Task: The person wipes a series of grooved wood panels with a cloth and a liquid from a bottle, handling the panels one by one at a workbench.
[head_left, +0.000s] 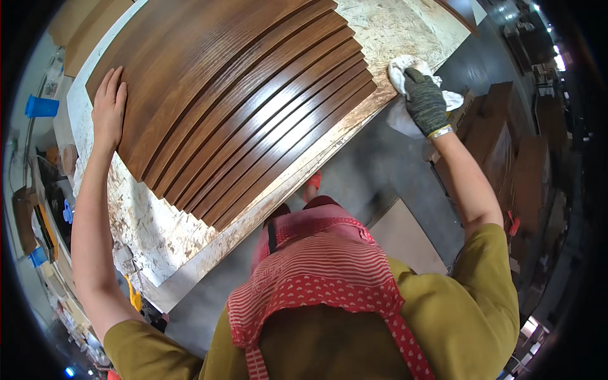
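Observation:
Several long dark-brown varnished wood slats [253,107] lie fanned side by side on a stained, paint-spattered worktable [158,228]. My bare left hand [109,107] rests flat, fingers together, on the left end of the slats. My right hand [425,101], in a dark green knit glove, grips a crumpled white cloth [405,69] at the right end of the slats, by the table's edge.
A blue cup [41,106] stands at far left beside cluttered shelves. Stacks of brown wood pieces [506,152] sit on the dark grey floor to the right. A flat beige board [405,237] lies on the floor near my red patterned apron [316,266].

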`<action>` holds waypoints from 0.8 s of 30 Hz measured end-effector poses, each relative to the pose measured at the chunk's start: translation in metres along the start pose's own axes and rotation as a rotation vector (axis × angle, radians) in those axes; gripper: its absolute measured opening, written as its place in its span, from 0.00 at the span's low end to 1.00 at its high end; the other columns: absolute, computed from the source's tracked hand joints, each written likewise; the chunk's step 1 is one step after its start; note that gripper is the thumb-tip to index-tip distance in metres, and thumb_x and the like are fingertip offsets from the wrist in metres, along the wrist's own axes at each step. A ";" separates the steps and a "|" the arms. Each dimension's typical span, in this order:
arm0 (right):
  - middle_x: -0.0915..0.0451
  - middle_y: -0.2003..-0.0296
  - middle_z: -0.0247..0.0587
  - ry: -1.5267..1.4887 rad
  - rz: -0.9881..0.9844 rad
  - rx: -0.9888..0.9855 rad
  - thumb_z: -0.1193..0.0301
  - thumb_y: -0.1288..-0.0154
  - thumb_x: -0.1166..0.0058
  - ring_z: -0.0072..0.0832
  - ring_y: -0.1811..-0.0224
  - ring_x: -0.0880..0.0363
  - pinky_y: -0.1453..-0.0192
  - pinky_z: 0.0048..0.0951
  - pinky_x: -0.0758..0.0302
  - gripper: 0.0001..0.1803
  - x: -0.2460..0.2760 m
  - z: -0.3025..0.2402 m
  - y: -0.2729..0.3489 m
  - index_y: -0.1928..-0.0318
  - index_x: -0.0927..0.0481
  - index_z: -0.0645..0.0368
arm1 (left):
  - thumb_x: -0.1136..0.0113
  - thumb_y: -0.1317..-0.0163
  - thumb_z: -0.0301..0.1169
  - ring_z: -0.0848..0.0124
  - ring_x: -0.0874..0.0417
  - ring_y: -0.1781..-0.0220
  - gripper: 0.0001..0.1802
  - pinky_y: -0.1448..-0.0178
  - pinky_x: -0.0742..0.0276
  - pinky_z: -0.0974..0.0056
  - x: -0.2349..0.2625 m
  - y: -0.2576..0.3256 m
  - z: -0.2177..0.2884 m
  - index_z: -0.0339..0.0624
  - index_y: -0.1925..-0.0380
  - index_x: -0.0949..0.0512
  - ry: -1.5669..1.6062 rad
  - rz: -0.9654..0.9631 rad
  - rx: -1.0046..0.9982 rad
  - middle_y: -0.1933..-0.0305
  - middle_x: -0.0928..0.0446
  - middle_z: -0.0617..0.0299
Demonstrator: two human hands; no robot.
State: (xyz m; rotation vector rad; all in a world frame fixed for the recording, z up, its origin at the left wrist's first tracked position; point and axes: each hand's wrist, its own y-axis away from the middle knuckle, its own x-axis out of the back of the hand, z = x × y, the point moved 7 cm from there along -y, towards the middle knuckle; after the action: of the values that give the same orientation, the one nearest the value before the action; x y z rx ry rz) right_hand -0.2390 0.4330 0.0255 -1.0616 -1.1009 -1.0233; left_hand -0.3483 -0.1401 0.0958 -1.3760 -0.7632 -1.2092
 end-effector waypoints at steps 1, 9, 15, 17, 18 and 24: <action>0.25 0.50 0.42 -0.024 -0.018 0.004 0.77 0.50 0.53 0.42 0.53 0.26 0.49 0.41 0.30 0.21 0.000 0.008 -0.002 0.52 0.23 0.57 | 0.61 0.31 0.45 0.58 0.38 0.32 0.24 0.31 0.43 0.59 -0.001 0.002 0.000 0.50 0.38 0.35 0.001 -0.020 0.004 0.33 0.39 0.55; 0.23 0.50 0.51 -0.755 0.165 -0.009 0.78 0.50 0.53 0.39 0.44 0.26 0.39 0.34 0.33 0.23 0.038 -0.032 0.030 0.50 0.24 0.64 | 0.57 0.32 0.43 0.56 0.35 0.34 0.23 0.33 0.41 0.61 0.002 -0.004 -0.005 0.48 0.40 0.32 0.030 0.069 -0.121 0.36 0.35 0.53; 0.22 0.52 0.49 -0.715 0.237 -0.029 0.78 0.47 0.51 0.41 0.48 0.24 0.42 0.32 0.31 0.22 0.031 -0.048 0.025 0.48 0.25 0.64 | 0.57 0.32 0.43 0.56 0.35 0.35 0.22 0.34 0.39 0.60 -0.001 0.004 -0.010 0.52 0.41 0.32 -0.007 0.085 -0.089 0.36 0.34 0.56; 0.23 0.51 0.49 -0.695 0.232 -0.080 0.77 0.45 0.50 0.40 0.48 0.25 0.41 0.32 0.32 0.21 0.044 -0.053 0.021 0.48 0.25 0.63 | 0.57 0.32 0.44 0.56 0.35 0.35 0.22 0.34 0.39 0.60 -0.002 0.006 -0.011 0.52 0.40 0.32 0.026 0.097 -0.087 0.36 0.35 0.56; 0.24 0.50 0.50 -0.627 0.257 0.020 0.76 0.44 0.50 0.40 0.46 0.26 0.39 0.32 0.34 0.20 0.056 -0.070 0.020 0.49 0.25 0.63 | 0.58 0.32 0.45 0.57 0.35 0.35 0.23 0.34 0.39 0.59 -0.002 0.005 -0.008 0.52 0.40 0.32 -0.001 0.099 -0.066 0.36 0.35 0.58; 0.29 0.43 0.39 -0.323 0.078 0.447 0.68 0.42 0.54 0.37 0.46 0.27 0.46 0.36 0.30 0.28 0.048 -0.223 0.042 0.39 0.31 0.49 | 0.59 0.33 0.47 0.59 0.36 0.33 0.24 0.34 0.40 0.57 -0.011 -0.003 -0.011 0.56 0.39 0.33 -0.018 0.094 -0.047 0.34 0.36 0.60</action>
State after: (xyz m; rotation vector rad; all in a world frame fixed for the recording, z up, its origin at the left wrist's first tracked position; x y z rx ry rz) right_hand -0.1526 0.2185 0.0390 -0.9100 -1.4549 -0.5139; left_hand -0.3569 -0.1480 0.0850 -1.4470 -0.6788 -1.1491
